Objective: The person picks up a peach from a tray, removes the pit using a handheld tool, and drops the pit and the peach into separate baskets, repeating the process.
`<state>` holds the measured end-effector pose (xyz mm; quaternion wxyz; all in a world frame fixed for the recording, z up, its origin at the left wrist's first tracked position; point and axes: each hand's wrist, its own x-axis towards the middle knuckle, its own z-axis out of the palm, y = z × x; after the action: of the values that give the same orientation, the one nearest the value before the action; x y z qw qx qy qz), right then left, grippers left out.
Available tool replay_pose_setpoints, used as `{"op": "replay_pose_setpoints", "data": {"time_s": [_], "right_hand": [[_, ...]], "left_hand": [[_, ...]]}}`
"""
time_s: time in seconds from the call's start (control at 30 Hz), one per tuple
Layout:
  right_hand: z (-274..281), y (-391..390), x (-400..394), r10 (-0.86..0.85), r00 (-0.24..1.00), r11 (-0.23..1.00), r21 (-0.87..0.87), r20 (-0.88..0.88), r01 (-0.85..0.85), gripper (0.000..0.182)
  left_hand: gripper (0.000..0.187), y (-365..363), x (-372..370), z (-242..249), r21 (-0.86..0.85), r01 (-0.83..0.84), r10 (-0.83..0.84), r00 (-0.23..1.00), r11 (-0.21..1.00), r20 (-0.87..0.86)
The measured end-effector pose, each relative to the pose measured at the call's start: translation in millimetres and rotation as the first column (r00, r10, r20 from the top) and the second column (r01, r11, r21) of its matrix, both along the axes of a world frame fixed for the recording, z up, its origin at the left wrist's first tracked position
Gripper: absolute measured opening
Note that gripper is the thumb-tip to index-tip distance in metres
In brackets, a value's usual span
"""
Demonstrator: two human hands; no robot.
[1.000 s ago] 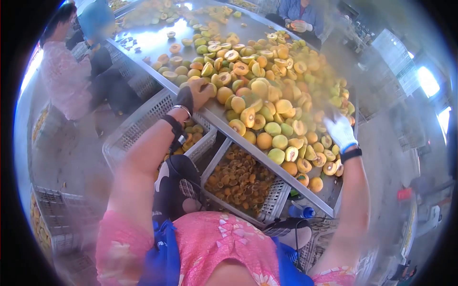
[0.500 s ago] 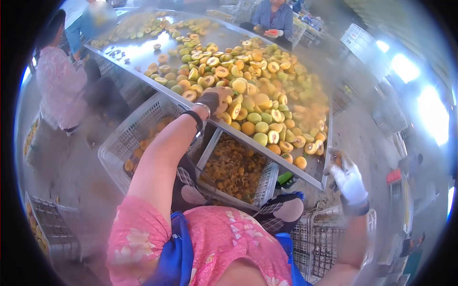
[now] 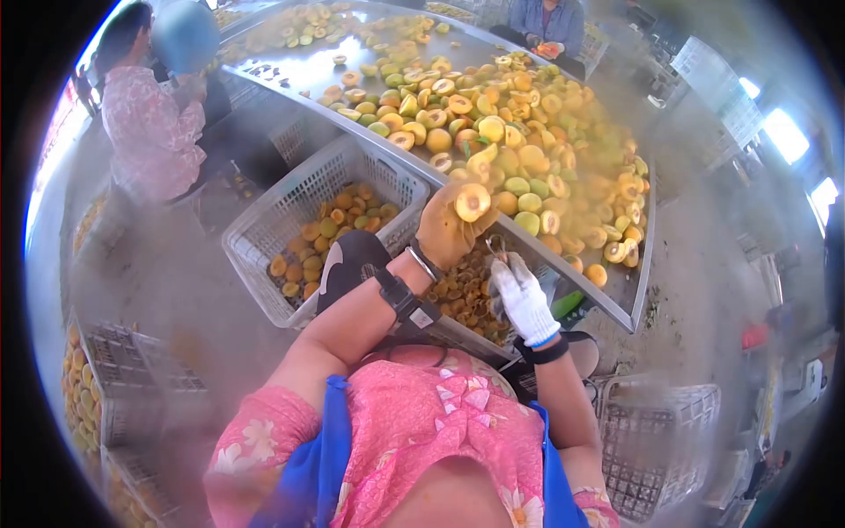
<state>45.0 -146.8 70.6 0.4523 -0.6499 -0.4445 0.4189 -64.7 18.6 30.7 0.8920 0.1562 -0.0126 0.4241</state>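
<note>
My left hand (image 3: 451, 227), in a brownish glove, holds a halved fruit (image 3: 473, 202) with its cut face and brown centre showing. It is at the near edge of the metal table (image 3: 396, 151), beside the pile of yellow and green fruit (image 3: 528, 163). Just to the right, my right hand (image 3: 521, 295), in a white glove, is closed on a small metal tool (image 3: 497, 244) whose looped tip points up towards the fruit. Both hands are above a crate of small brown pieces (image 3: 466, 295), which they partly hide.
A white crate (image 3: 264, 290) of whole and cut fruit stands left of my knee. At the lower right is another crate (image 3: 656, 440); fruit crates (image 3: 132, 378) stand far left. One person (image 3: 145, 132) sits at the left, another (image 3: 550, 26) across the table.
My left hand has come back from the pile, now with a halved fruit in it. My right hand has moved in from the far right to beside it. The view has shifted.
</note>
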Motion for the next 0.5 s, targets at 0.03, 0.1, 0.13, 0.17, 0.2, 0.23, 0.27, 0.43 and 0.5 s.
{"op": "replay_pose_setpoints", "data": {"time_s": [0.03,0.1,0.13,0.17,0.2,0.23,0.27,0.43,0.5], "right_hand": [[-5.9,7.3,-4.8,0.0,0.997,0.999,0.046,0.08,-0.004,0.025],[-2.4,13.2,-16.0,-0.045,0.962,0.998,0.058,0.269,0.03,0.024],[-14.9,17.1,-12.1,-0.083,0.889,0.975,0.22,0.45,-0.021,0.025],[-37.6,23.2,-5.1,-0.15,0.783,0.927,0.362,0.603,-0.102,0.026],[-39.5,25.4,-5.8,-0.176,0.755,0.914,0.39,0.632,-0.114,0.028],[-40.3,27.5,-7.1,-0.204,0.724,0.9,0.417,0.659,-0.126,0.029],[-39.7,27.8,-8.8,-0.172,0.791,0.937,0.345,0.587,-0.052,0.032],[-44.8,32.0,-11.1,-0.136,0.885,0.966,0.26,0.446,0.018,0.046],[-52.5,32.1,-11.3,-0.102,0.912,0.98,0.2,0.396,0.023,0.052]], "left_hand": [[0.039,-7.2,-1.4,-3.0,-0.051,0.019,-0.018,1.0,0.999,0.017],[0.044,-13.1,0.8,-18.8,0.167,-0.071,0.094,0.987,0.983,-0.13],[0.045,-14.3,-6.0,-19.1,0.148,0.005,0.015,0.992,0.989,-0.129],[0.045,-16.5,-10.3,-19.0,0.128,0.08,-0.064,0.99,0.988,-0.126],[0.045,-21.3,-9.9,-16.4,0.127,0.07,-0.053,0.99,0.989,-0.132],[0.044,-25.0,-9.2,-13.8,0.097,0.063,-0.047,0.986,0.993,-0.158],[0.043,-28.2,-8.1,-11.3,0.069,0.054,-0.04,0.982,0.996,-0.184],[0.042,-35.3,3.7,-14.0,0.076,0.054,-0.036,0.974,0.996,-0.222],[0.044,-38.3,4.0,-15.4,0.052,0.027,-0.011,0.96,0.998,-0.279]]}}
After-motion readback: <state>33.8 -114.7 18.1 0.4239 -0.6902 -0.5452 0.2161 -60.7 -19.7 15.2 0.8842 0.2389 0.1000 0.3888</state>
